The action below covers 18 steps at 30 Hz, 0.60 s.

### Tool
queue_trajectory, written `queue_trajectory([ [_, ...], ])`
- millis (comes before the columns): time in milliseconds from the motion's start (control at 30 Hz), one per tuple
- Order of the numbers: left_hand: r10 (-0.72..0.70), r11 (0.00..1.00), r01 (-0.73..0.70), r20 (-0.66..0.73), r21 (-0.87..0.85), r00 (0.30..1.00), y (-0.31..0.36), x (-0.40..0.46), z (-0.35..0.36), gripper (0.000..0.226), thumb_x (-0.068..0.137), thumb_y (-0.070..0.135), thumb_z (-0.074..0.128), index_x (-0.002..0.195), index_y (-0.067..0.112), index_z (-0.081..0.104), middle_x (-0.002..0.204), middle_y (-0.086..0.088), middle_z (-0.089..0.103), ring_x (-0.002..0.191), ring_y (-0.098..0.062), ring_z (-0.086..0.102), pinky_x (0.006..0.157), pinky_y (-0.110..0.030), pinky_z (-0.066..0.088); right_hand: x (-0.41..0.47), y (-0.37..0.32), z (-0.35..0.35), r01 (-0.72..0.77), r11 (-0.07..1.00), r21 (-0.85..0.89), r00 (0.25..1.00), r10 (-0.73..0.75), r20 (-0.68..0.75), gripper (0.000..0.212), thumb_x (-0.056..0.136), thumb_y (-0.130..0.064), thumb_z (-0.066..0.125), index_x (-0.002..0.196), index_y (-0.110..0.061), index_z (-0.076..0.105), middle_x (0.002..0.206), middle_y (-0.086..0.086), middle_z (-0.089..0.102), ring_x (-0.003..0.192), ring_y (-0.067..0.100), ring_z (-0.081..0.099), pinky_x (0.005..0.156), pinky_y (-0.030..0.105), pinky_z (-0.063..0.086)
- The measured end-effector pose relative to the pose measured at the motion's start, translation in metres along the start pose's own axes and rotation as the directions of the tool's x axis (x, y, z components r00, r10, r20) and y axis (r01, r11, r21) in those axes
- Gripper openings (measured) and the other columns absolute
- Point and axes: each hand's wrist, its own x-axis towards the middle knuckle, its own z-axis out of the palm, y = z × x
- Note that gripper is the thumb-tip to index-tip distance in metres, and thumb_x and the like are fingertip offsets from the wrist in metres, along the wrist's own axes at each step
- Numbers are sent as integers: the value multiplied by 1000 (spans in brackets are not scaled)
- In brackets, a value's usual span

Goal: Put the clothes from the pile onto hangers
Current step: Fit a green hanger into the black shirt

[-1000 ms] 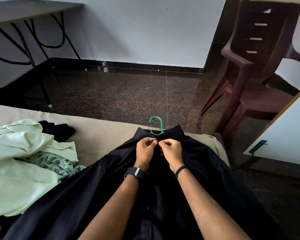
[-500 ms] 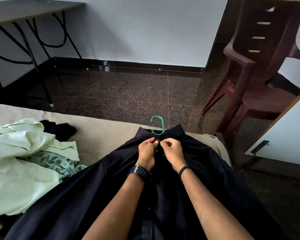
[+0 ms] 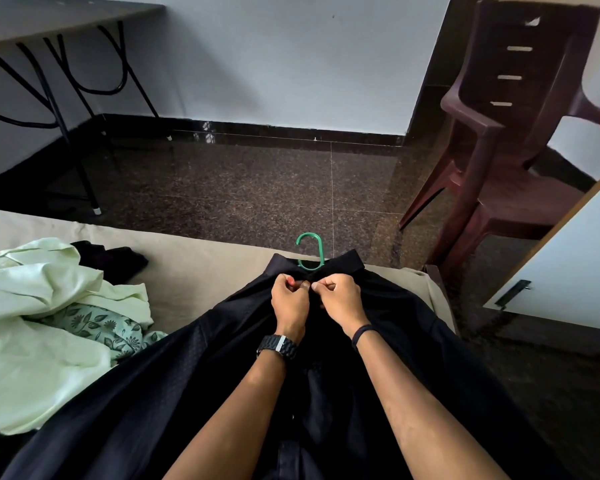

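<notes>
A dark navy button-front shirt (image 3: 194,393) lies spread face up across the beige-covered bed (image 3: 194,271), its collar at about 12 o'clock from the person's wrists and its body running down toward 6 o'clock. From inside the collar rises the hook of a green plastic hanger (image 3: 310,251), curling over the bed's far edge; the hanger's shoulders are hidden under the cloth. The left hand (image 3: 290,303), with a black link-band watch (image 3: 278,345) on its wrist, has its fingers curled in and pinches the shirt's front edge just below the collar. The right hand (image 3: 340,299), with a thin black wristband (image 3: 361,332), is curled the same way and pinches the facing edge, so the two sets of knuckles nearly meet at the top of the placket; whether a button sits between them cannot be told. At 9 o'clock from the hands lies the pile: a pale green crumpled garment (image 3: 32,306) over a green leaf-print cloth (image 3: 97,327), with a small black garment (image 3: 115,256) beyond at 10 o'clock. On the dark speckled floor, a maroon plastic armchair (image 3: 499,150) stands at 2 o'clock and a black-legged metal table (image 3: 59,64) at 10 o'clock.
</notes>
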Motion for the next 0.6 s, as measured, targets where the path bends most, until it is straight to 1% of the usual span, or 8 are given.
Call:
queue_trajectory([
  [67, 5, 1000, -6, -45, -17, 999, 2, -2, 0, 33, 83, 4, 63, 69, 19, 38, 72, -2, 55, 69, -17, 49, 78, -41, 48, 0, -2, -1, 20, 998, -58, 999, -18, 31, 18, 90, -17, 63, 85, -1, 70, 84, 11, 69, 87, 24, 65, 70, 26, 44],
  [100, 29, 999, -28, -79, 15, 996, 3, -4, 0, 34, 83, 5, 65, 69, 19, 37, 73, -1, 56, 69, -17, 50, 77, -38, 46, -1, -2, -1, 28, 995, -92, 999, -24, 40, 19, 92, -16, 60, 88, 0, 70, 90, 11, 69, 92, 24, 63, 70, 23, 40],
  [167, 109, 987, -93, -122, 129, 986, 8, -8, -1, 32, 85, 8, 64, 71, 19, 37, 72, 3, 54, 70, -16, 50, 70, -28, 38, -1, -4, 2, 29, 992, -122, 998, -22, 51, 22, 94, -16, 56, 91, 2, 68, 98, 14, 69, 98, 25, 61, 75, 26, 39],
  [300, 179, 956, -154, -78, 250, 981, 11, -8, -3, 18, 88, 7, 60, 81, 10, 43, 70, 4, 52, 68, -13, 52, 63, -22, 32, -1, -3, 5, -57, 995, -84, 995, 64, 81, 29, 96, -15, 52, 76, 3, 62, 79, 12, 63, 79, 24, 57, 66, 30, 37],
  [400, 151, 947, -140, -14, 290, 988, 9, -2, -7, 19, 85, 8, 63, 81, 12, 44, 70, 4, 54, 77, -18, 55, 68, -24, 37, 3, 8, 5, -128, 992, 18, 983, 125, 137, 25, 96, -16, 54, 80, 0, 64, 72, 5, 58, 72, 19, 53, 66, 31, 38],
  [467, 147, 939, -153, 43, 307, 988, 7, 2, -11, 22, 84, 9, 64, 77, 16, 44, 72, 2, 56, 76, -17, 54, 67, -25, 38, 4, 12, 2, -142, 985, 103, 975, 121, 187, 19, 96, -15, 53, 83, -8, 64, 71, 1, 58, 69, 15, 54, 64, 31, 43],
  [567, 64, 980, -93, 160, 176, 985, 6, 5, -15, 28, 82, 12, 68, 78, 20, 42, 73, -6, 62, 67, -15, 57, 65, -34, 49, 2, 11, -4, -160, 932, 326, 974, 96, 205, 13, 95, -6, 52, 88, -4, 63, 71, 1, 57, 63, 10, 52, 52, 17, 44],
  [600, 31, 994, -51, 203, 95, 979, 5, 6, -15, 29, 83, 10, 67, 79, 19, 40, 69, -7, 60, 58, -12, 55, 57, -32, 50, 1, 9, -6, -177, 898, 404, 974, 101, 202, 11, 94, -4, 53, 88, -2, 62, 72, 3, 57, 64, 10, 52, 51, 15, 45],
])
